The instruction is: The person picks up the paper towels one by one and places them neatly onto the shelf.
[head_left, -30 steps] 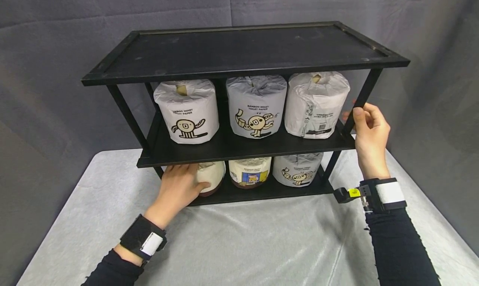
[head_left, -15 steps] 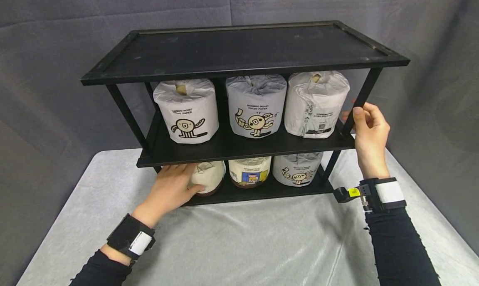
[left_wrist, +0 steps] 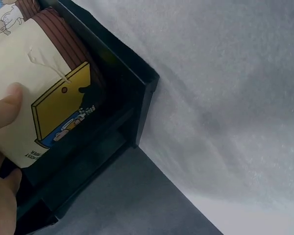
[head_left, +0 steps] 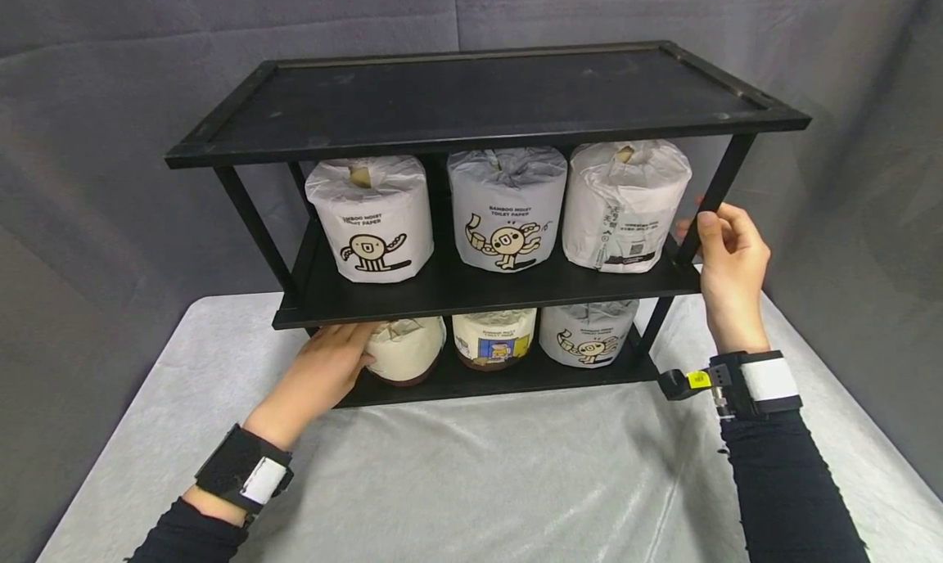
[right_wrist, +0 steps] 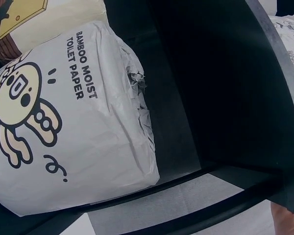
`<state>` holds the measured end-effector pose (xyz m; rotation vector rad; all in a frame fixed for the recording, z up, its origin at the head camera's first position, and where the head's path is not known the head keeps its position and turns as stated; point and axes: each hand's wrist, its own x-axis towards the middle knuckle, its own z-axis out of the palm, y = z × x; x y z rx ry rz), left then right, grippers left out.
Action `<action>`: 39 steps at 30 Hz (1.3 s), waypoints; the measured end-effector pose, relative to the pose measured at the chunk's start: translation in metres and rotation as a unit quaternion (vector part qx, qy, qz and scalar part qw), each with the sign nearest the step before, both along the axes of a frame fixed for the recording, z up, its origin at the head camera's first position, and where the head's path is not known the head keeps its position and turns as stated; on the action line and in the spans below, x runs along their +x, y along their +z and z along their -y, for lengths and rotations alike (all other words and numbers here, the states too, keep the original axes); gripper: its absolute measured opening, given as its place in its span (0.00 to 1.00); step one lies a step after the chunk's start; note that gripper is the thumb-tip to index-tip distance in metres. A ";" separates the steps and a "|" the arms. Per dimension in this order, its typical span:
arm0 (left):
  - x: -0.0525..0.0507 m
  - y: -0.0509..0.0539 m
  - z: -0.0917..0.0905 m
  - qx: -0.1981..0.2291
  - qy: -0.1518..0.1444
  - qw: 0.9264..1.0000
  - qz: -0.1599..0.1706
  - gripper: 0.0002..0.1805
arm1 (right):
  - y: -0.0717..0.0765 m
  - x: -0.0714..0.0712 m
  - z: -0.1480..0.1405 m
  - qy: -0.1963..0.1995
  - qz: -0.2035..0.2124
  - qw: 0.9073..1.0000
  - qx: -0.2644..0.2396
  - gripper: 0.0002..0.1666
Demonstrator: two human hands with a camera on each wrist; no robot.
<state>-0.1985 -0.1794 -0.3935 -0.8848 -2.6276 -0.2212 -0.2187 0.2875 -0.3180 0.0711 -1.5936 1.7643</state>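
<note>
A black shelf rack [head_left: 486, 96] stands on a grey cloth, with wrapped toilet rolls on its two tiers. My left hand [head_left: 324, 367] holds the left side of the cream toilet roll [head_left: 408, 354] on the lower tier. In the left wrist view its thumb [left_wrist: 12, 100] lies on the wrapper, beside a printed yellow door; its other fingers are partly hidden under the middle shelf. My right hand [head_left: 733, 260] grips the rack's right front post [head_left: 710, 195], thumb in front and fingers behind.
On the middle shelf sit three white toilet rolls: left [head_left: 372, 219], centre [head_left: 507, 211] and right [head_left: 626, 211]. Beside the held roll are a patterned roll [head_left: 495, 338] and a white roll [head_left: 589, 334]. Grey cloth [head_left: 516, 481] spreads before the rack.
My left hand has shifted left along the cream roll, baring more of its front. The roll itself stays in about the same spot. My right hand has not moved.
</note>
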 end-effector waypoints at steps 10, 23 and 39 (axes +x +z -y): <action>0.001 0.003 -0.007 0.004 0.020 1.000 0.002 0.33 | 0.000 0.000 0.000 -0.006 0.007 1.000 0.006 0.14; 0.000 0.001 -0.033 0.025 0.058 0.998 -0.005 0.32 | -0.001 -0.001 0.000 -0.002 0.004 1.000 0.002 0.13; -0.003 -0.004 -0.074 0.054 0.131 0.985 -0.097 0.20 | -0.002 -0.002 0.001 -0.002 -0.006 1.000 0.004 0.11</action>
